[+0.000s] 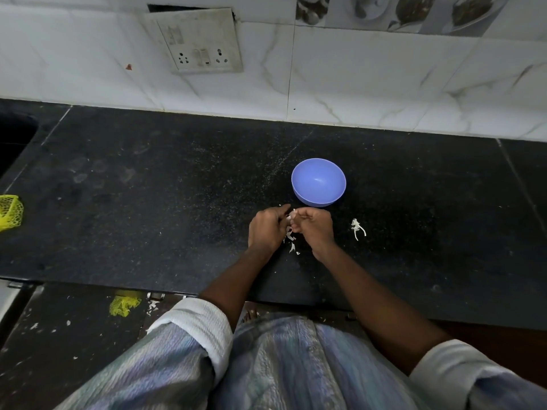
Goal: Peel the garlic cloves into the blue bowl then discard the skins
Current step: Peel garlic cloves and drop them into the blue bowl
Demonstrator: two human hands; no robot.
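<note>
Looking down through the head camera, my only view, I judge the job to be in its early middle: peeling is under way, nothing has reached the bowl, and no skins have been cleared. My left hand [266, 229] and right hand [313, 227] sit close together on the black counter [148, 187], just in front of the blue bowl [318, 182]. Both have their fingers curled inward, pinching a small pale garlic clove [291, 216] between them; only a sliver of it shows between the fingertips, so I cannot tell how much skin is left on it. Loose white skins [291, 245] lie on the counter directly under and just behind my hands, and a second little heap of skins [357, 227] lies to the right, apart from the hands and near the bowl's right side. The bowl stands upright, and what I can see of its inside is bare blue plastic with one glint of light, no cloves in it. So the clove in hand has yet to go in, and I see no other unpeeled cloves on the counter, though some may be hidden under my palms. Sweeping up both heaps is all still ahead. At the far left edge a yellow mesh bag [10, 213] rests on the counter, its contents not visible, and another scrap of yellow mesh [124, 304] lies on the floor below among scattered white flecks.
</note>
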